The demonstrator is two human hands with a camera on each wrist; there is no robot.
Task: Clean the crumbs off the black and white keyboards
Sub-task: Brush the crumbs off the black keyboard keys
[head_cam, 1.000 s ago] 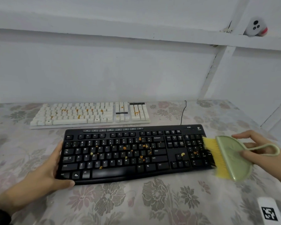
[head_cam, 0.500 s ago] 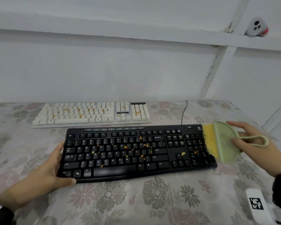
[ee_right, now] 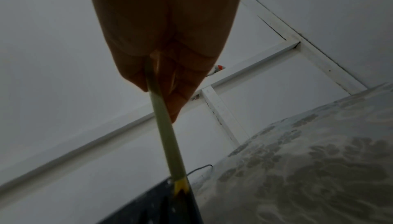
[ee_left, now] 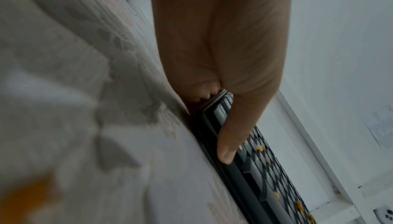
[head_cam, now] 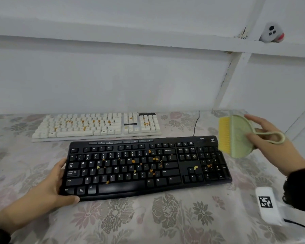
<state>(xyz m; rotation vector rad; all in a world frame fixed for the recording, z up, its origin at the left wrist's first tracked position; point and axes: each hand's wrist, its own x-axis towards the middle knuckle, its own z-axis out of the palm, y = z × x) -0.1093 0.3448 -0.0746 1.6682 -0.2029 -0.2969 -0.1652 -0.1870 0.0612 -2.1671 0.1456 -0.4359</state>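
Observation:
A black keyboard (head_cam: 144, 166) lies near me on the flowered tablecloth, with orange crumbs (head_cam: 133, 161) scattered over its keys. My left hand (head_cam: 48, 189) grips its left end, thumb along the front edge; the left wrist view shows the thumb (ee_left: 231, 143) on the black keyboard (ee_left: 261, 177). My right hand (head_cam: 264, 138) holds a pale green brush (head_cam: 239, 136) with yellow bristles (head_cam: 224, 134) just above the keyboard's far right corner. The right wrist view shows the brush (ee_right: 168, 136) edge-on. Behind lies a white keyboard (head_cam: 97, 125), also crumbed.
A black cable (head_cam: 196, 124) runs from the black keyboard toward the wall. A white tag with a black square marker (head_cam: 266, 203) sits on my right wrist. A small white device (head_cam: 271, 33) rests on the wall ledge at upper right.
My right hand has carried the brush from the keyboard's right front side back and up to its far right corner. The left hand stays on the keyboard's left end.

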